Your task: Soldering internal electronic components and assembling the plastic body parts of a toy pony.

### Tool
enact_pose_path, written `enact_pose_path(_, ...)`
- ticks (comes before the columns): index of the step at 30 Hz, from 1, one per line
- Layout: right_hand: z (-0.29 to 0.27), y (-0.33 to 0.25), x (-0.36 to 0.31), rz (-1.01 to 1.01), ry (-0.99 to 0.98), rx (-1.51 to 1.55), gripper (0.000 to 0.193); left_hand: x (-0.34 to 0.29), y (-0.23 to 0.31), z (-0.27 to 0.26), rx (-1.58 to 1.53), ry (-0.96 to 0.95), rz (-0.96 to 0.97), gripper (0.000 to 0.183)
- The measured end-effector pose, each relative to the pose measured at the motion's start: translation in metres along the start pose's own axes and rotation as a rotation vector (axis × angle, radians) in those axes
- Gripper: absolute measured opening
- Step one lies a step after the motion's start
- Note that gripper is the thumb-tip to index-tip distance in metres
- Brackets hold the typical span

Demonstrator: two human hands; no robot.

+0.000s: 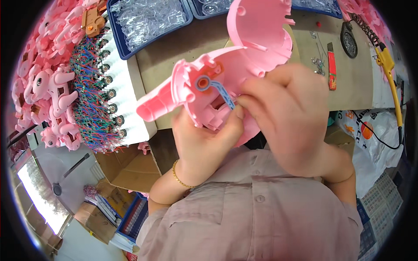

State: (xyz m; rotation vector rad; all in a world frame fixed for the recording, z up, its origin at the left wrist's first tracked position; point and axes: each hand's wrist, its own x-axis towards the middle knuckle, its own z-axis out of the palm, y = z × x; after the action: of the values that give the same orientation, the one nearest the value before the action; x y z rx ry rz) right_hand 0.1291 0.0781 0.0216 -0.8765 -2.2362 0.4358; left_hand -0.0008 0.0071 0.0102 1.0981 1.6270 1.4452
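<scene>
My left hand (198, 143) is closed round the underside of a hollow pink plastic toy shell (239, 65), holding it tilted over the table's near edge. Inside the shell lies a light-blue link arm (223, 94) with a ring at its upper end, next to an orange part (218, 68). The left thumb presses by the link's lower end. There, the fingers of my right hand (291, 117) are pinched together, slightly blurred. Whatever small thing they may hold is hidden.
Blue trays (126, 53) of clear plastic parts stand at the back. Wired round speakers (93, 93) and piled pink toy bodies (56, 87) lie left. Rightward are a red utility knife (332, 69), small metal pieces (319, 65) and a yellow corded tool (387, 63).
</scene>
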Motion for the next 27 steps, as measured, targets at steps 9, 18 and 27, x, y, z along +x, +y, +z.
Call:
enact_pose_path(9,-0.005,-0.002,-0.002,0.084,-0.061,0.084,0.019,-0.004,-0.006,-0.002,0.005,-0.007,0.056,0.032)
enact_pose_path(18,-0.003,-0.002,-0.004,0.058,-0.061,0.039,0.02,-0.007,-0.013,0.006,0.291,0.086,0.246,0.032)
enact_pose_path(27,-0.05,0.022,0.01,0.135,-0.007,0.18,0.017,0.025,0.023,-0.031,0.457,-0.44,0.101,0.029)
